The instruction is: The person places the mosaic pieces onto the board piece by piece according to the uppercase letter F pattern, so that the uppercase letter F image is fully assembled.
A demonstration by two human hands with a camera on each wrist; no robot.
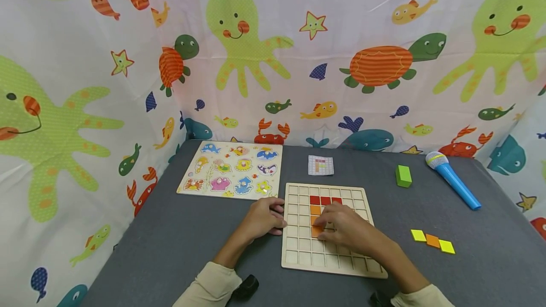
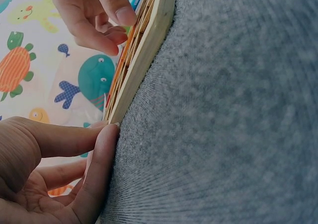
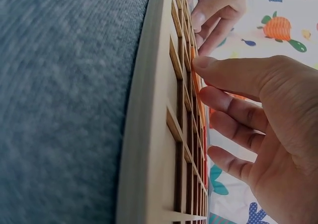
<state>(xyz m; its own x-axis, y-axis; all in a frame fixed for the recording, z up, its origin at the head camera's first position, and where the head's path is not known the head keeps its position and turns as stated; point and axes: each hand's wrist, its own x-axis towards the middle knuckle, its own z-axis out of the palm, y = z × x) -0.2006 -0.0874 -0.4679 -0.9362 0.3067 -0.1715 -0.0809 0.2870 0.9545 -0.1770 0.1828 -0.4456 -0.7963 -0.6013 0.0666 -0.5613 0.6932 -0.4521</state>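
A square wooden grid board [image 1: 296, 255] lies on the table. Red tiles [image 1: 325, 200] form a short row near its top, and orange tiles [image 1: 315, 210] run down a column below them. At the board's left edge, my left hand [image 1: 263, 218] pinches the rim between thumb and index finger, as the left wrist view shows. My right hand [image 1: 351, 229] is over the board, its thumb and fingertips spread apart right at the lower orange tiles. In the right wrist view, the thumb [image 3: 233, 75] reaches the orange strip, and part of the column is hidden behind the hand.
A small pattern card [image 1: 321, 165] lies behind the board. To the left is a sea-animal peg puzzle [image 1: 230, 169]. On the right are a green block [image 1: 403, 176], a blue toy microphone [image 1: 456, 184] and loose yellow and orange tiles [image 1: 432, 241]. A printed curtain [image 1: 273, 108] surrounds the table.
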